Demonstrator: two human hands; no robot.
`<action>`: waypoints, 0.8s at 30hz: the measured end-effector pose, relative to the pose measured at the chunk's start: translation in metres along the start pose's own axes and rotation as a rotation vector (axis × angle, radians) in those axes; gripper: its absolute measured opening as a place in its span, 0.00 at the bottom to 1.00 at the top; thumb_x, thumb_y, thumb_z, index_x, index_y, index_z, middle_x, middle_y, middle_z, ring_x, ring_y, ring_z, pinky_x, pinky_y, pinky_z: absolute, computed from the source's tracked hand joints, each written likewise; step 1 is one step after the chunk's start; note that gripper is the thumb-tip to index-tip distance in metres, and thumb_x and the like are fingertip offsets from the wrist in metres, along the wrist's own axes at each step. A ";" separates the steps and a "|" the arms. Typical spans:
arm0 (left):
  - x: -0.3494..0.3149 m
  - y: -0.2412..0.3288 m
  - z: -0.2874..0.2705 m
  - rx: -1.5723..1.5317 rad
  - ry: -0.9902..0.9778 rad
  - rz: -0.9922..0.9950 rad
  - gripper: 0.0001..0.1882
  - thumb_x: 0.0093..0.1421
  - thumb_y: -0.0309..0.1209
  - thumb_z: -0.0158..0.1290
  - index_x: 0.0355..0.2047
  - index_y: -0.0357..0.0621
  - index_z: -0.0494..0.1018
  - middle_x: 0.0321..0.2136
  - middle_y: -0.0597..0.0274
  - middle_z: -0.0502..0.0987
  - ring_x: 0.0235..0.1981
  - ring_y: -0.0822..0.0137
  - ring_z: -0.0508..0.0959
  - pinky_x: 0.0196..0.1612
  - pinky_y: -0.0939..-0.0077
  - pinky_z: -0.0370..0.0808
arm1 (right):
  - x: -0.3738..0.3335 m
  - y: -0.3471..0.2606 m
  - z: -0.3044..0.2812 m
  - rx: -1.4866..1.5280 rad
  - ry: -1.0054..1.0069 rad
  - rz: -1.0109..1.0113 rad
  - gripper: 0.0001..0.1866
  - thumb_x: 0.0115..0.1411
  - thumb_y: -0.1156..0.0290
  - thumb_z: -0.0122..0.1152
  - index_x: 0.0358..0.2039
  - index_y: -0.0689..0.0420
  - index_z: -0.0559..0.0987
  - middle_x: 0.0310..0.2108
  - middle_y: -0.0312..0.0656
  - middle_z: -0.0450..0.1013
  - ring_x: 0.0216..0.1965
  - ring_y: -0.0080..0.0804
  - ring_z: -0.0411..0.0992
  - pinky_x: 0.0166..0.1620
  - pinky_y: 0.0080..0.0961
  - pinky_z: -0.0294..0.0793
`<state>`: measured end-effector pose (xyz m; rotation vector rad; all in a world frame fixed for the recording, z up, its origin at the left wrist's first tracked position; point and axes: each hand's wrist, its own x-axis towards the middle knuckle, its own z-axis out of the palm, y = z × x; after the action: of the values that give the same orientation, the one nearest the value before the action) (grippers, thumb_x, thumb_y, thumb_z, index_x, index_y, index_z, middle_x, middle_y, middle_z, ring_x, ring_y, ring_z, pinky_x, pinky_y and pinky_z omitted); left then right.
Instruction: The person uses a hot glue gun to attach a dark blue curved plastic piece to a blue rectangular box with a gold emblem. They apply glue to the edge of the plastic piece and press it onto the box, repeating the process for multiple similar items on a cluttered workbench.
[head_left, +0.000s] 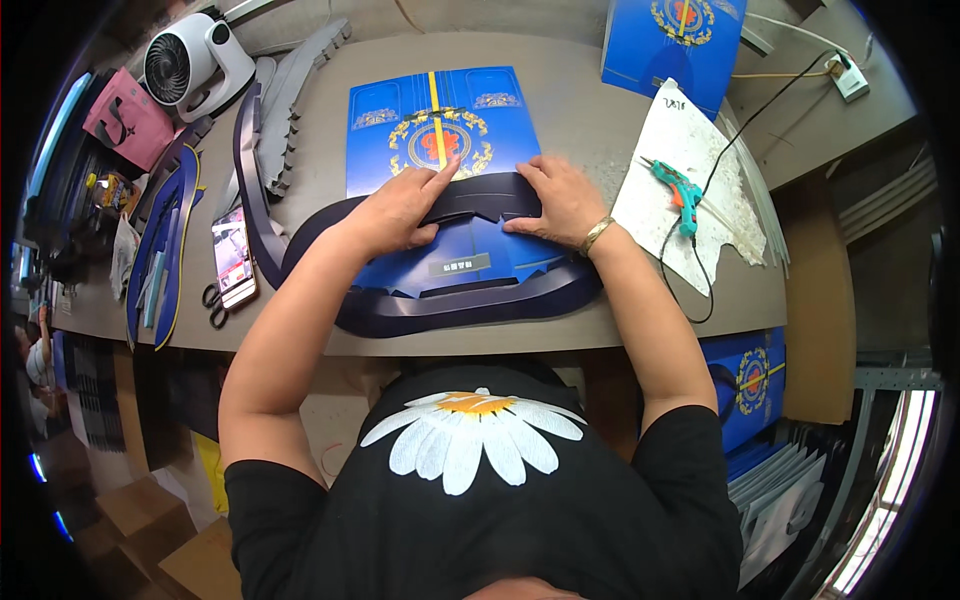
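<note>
A blue printed cardboard sheet (372,142) with a yellow stripe and a red-and-gold emblem lies on the table in front of me. Across its near part curves a dark navy strip (480,198) with notched, folded edges, whose long ends loop round on both sides. My left hand (402,208) grips the strip left of centre, index finger stretched along its far edge and thumb on the near side. Right of centre, my right hand (562,202) pinches the strip between thumb and fingers. Below the hands, a blue panel (425,265) with a small grey label lies inside the loop.
On the right, a teal glue gun (682,195) with a black cord rests on a stained white sheet (640,215). To the left are a phone (233,258), black scissors (214,305), another navy strip (250,190) and a white fan (195,65). Another blue printed sheet (625,60) lies far right.
</note>
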<state>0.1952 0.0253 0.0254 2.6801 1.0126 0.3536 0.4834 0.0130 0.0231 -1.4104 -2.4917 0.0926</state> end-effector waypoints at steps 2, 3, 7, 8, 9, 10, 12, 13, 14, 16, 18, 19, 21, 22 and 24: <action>0.006 0.007 -0.004 0.012 -0.071 -0.096 0.53 0.46 0.25 0.59 0.72 0.41 0.47 0.42 0.42 0.70 0.45 0.44 0.73 0.51 0.58 0.72 | -0.001 0.000 -0.001 0.011 -0.045 0.042 0.47 0.45 0.45 0.75 0.60 0.59 0.71 0.56 0.48 0.70 0.56 0.49 0.68 0.59 0.41 0.69; 0.009 0.011 -0.005 0.024 -0.073 -0.107 0.52 0.45 0.24 0.59 0.71 0.39 0.48 0.42 0.42 0.71 0.45 0.44 0.73 0.51 0.57 0.72 | -0.001 0.002 0.001 0.016 -0.039 0.026 0.47 0.46 0.45 0.75 0.60 0.59 0.70 0.57 0.49 0.69 0.57 0.50 0.68 0.60 0.41 0.69; 0.013 0.014 -0.003 0.029 0.028 -0.079 0.54 0.42 0.22 0.56 0.71 0.38 0.47 0.43 0.41 0.68 0.45 0.42 0.72 0.52 0.56 0.71 | 0.000 0.008 0.005 0.037 -0.012 -0.054 0.48 0.46 0.46 0.75 0.63 0.58 0.68 0.57 0.49 0.69 0.58 0.50 0.67 0.60 0.41 0.68; 0.012 0.012 -0.002 0.006 0.053 -0.071 0.54 0.41 0.22 0.56 0.71 0.39 0.47 0.44 0.41 0.68 0.46 0.42 0.72 0.52 0.55 0.71 | 0.000 0.007 0.004 0.043 -0.005 -0.077 0.49 0.45 0.46 0.75 0.63 0.57 0.68 0.56 0.49 0.70 0.58 0.49 0.67 0.60 0.40 0.68; 0.013 0.017 -0.007 -0.021 0.073 -0.059 0.54 0.41 0.22 0.55 0.71 0.39 0.47 0.44 0.41 0.67 0.46 0.42 0.72 0.52 0.55 0.71 | -0.002 0.005 0.001 0.058 -0.013 -0.080 0.49 0.45 0.47 0.76 0.64 0.56 0.67 0.56 0.49 0.69 0.58 0.49 0.68 0.60 0.41 0.68; 0.013 0.024 -0.017 -0.019 0.007 -0.124 0.54 0.41 0.22 0.55 0.71 0.39 0.47 0.49 0.41 0.67 0.50 0.42 0.71 0.55 0.56 0.70 | -0.003 0.003 -0.001 0.074 -0.022 -0.082 0.50 0.45 0.47 0.76 0.65 0.56 0.66 0.57 0.49 0.69 0.57 0.49 0.68 0.59 0.41 0.69; 0.009 0.026 -0.024 -0.008 0.131 -0.029 0.53 0.41 0.22 0.55 0.71 0.39 0.50 0.49 0.41 0.67 0.50 0.42 0.71 0.56 0.58 0.71 | -0.003 -0.001 -0.008 0.117 -0.076 -0.071 0.52 0.45 0.54 0.77 0.68 0.55 0.62 0.56 0.51 0.68 0.57 0.51 0.68 0.60 0.41 0.69; 0.007 0.027 -0.026 -0.005 0.192 0.017 0.52 0.41 0.22 0.55 0.70 0.39 0.51 0.50 0.41 0.68 0.50 0.43 0.71 0.56 0.59 0.72 | -0.002 -0.003 -0.011 0.118 -0.077 -0.048 0.52 0.44 0.56 0.77 0.67 0.55 0.62 0.54 0.51 0.69 0.56 0.51 0.69 0.58 0.41 0.69; 0.007 0.029 -0.030 0.013 0.205 0.051 0.52 0.41 0.21 0.55 0.70 0.40 0.51 0.51 0.41 0.67 0.52 0.43 0.71 0.56 0.59 0.71 | -0.001 -0.005 -0.014 0.120 -0.078 -0.025 0.52 0.44 0.57 0.78 0.67 0.55 0.62 0.52 0.51 0.69 0.54 0.50 0.69 0.57 0.41 0.70; 0.006 0.032 -0.038 0.048 0.232 0.114 0.51 0.40 0.21 0.54 0.70 0.42 0.53 0.54 0.41 0.66 0.55 0.43 0.70 0.57 0.61 0.71 | 0.000 -0.011 -0.023 0.104 -0.060 -0.013 0.51 0.42 0.60 0.78 0.66 0.56 0.63 0.48 0.50 0.70 0.52 0.50 0.70 0.55 0.40 0.72; 0.006 0.037 -0.043 0.169 0.211 0.109 0.50 0.43 0.22 0.56 0.70 0.44 0.54 0.53 0.42 0.69 0.53 0.45 0.72 0.54 0.60 0.73 | -0.003 -0.019 -0.036 0.071 -0.016 -0.026 0.51 0.41 0.62 0.78 0.66 0.56 0.64 0.45 0.50 0.69 0.50 0.50 0.70 0.53 0.40 0.73; 0.005 0.041 -0.046 0.229 0.201 0.104 0.49 0.45 0.23 0.57 0.70 0.46 0.54 0.53 0.43 0.70 0.52 0.46 0.73 0.53 0.60 0.73 | -0.004 -0.025 -0.043 0.076 0.026 -0.048 0.49 0.41 0.61 0.78 0.64 0.57 0.65 0.44 0.48 0.69 0.49 0.49 0.71 0.51 0.40 0.74; 0.009 0.054 -0.049 0.192 0.055 -0.017 0.46 0.47 0.28 0.62 0.68 0.46 0.57 0.48 0.47 0.74 0.48 0.49 0.77 0.49 0.59 0.75 | -0.006 -0.037 -0.056 0.087 0.109 -0.095 0.47 0.40 0.59 0.78 0.61 0.58 0.68 0.42 0.46 0.69 0.46 0.46 0.72 0.48 0.40 0.76; 0.010 0.059 -0.051 0.171 -0.018 -0.074 0.45 0.49 0.30 0.64 0.67 0.46 0.59 0.45 0.49 0.77 0.46 0.50 0.78 0.46 0.59 0.75 | -0.009 -0.042 -0.064 0.093 0.080 -0.079 0.47 0.40 0.60 0.78 0.61 0.58 0.68 0.42 0.46 0.69 0.45 0.46 0.72 0.47 0.40 0.76; 0.010 0.063 -0.054 0.194 0.088 -0.026 0.42 0.48 0.35 0.66 0.64 0.46 0.64 0.38 0.53 0.78 0.40 0.52 0.80 0.43 0.59 0.76 | -0.016 -0.050 -0.077 0.105 0.024 -0.044 0.47 0.40 0.60 0.78 0.62 0.57 0.68 0.42 0.46 0.69 0.43 0.46 0.73 0.45 0.39 0.77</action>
<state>0.2241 -0.0060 0.0975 2.8417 1.1616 0.3901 0.4703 -0.0328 0.1034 -1.3068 -2.4587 0.1933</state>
